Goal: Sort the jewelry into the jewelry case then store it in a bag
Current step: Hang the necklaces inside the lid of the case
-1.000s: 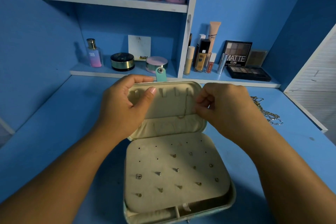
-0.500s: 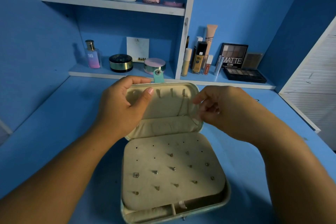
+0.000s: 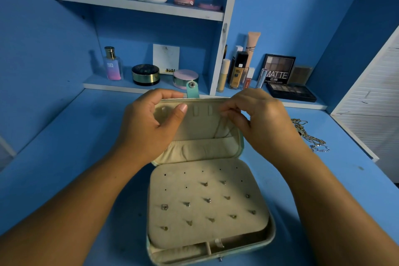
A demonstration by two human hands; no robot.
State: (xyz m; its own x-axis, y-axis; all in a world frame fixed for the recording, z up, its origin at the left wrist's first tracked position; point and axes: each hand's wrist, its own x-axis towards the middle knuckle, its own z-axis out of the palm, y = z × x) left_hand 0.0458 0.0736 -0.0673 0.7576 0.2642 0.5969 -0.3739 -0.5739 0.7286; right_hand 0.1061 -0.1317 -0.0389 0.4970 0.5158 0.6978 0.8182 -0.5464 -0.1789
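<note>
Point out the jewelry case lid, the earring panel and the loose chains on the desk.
jewelry case lid (image 3: 200, 127): head view, on its cream inner lining between the hands.
earring panel (image 3: 194, 190): head view, on bare padding among the studs.
loose chains (image 3: 314, 139): head view, on the tangled links right of the right forearm.

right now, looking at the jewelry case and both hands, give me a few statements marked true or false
1. The jewelry case lies open on the blue desk. True.
2. The left hand grips the upper left of the case lid. True.
3. The earring panel holds no earrings. False: several studs sit in its holes.
4. The right hand rests flat on the desk. False: it is raised at the lid's top right corner, fingers pinched.
5. A pile of chains lies on the desk right of the case. True.
6. The snap tab on the lid is red. False: it is teal.
</note>
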